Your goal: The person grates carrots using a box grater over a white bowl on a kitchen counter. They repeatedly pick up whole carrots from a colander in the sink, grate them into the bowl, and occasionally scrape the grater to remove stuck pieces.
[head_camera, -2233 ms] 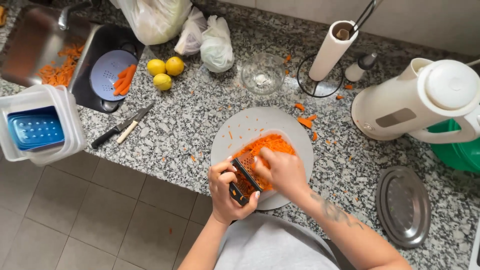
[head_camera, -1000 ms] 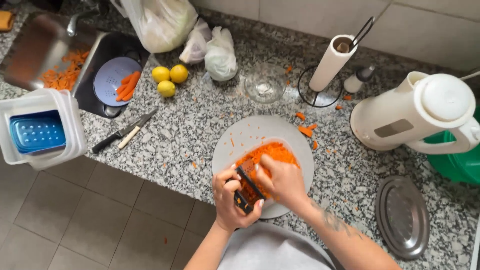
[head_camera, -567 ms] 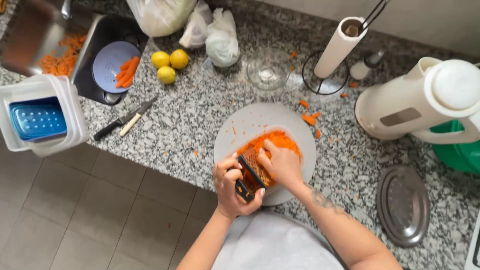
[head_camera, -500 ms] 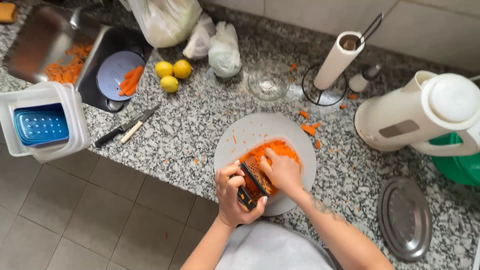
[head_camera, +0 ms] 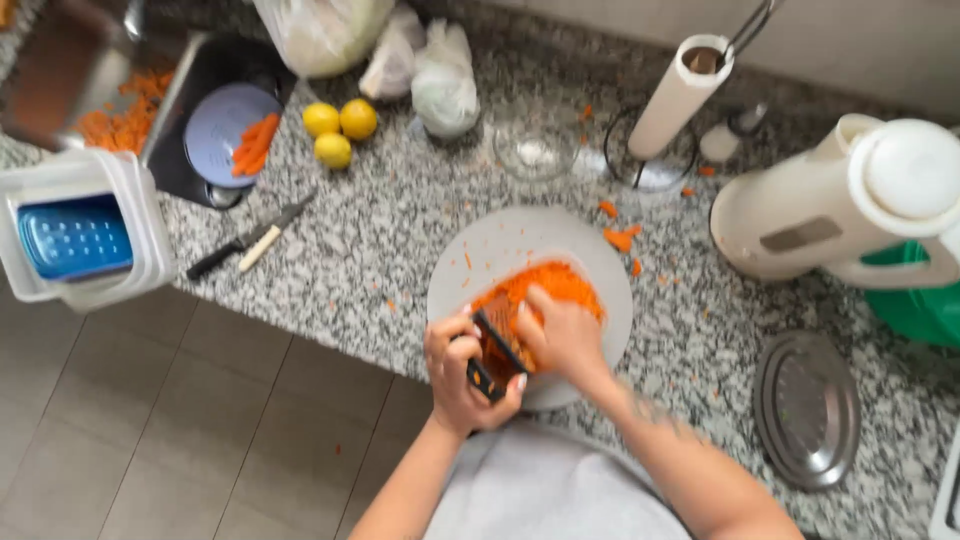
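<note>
So the left hand (head_camera: 462,372) is wrapped tight round the lower end of a small dark grater (head_camera: 497,350), which is propped at a slant on a round pale plate (head_camera: 480,250) near the front edge of the speckled granite bench (head_camera: 380,240). The grater's long axis runs from the left hand up and away toward the pile of grated carrot (head_camera: 545,288), so its top end sits right in the shreds. The right hand (head_camera: 560,335) is just beside the grater on its right, fingers curled and pressed against the grating face; it looks closed on a carrot piece, but I honestly can't see the piece under the fingers. Both hands are practically touching, with the right one nearer the pile. The shreds look moist and fluffy, heaped on the plate's far half, with a few stray bits on the bench past the rim. Further off to the left there's a knife (head_camera: 250,240) lying flat, three lemons (head_camera: 338,132) and a blue plate with carrot sticks (head_camera: 228,135). On the right sit a cream plastic jug (head_camera: 830,210) and a shiny metal lid (head_camera: 808,408), with a paper towel roll (head_camera: 675,100) at the back.
</note>
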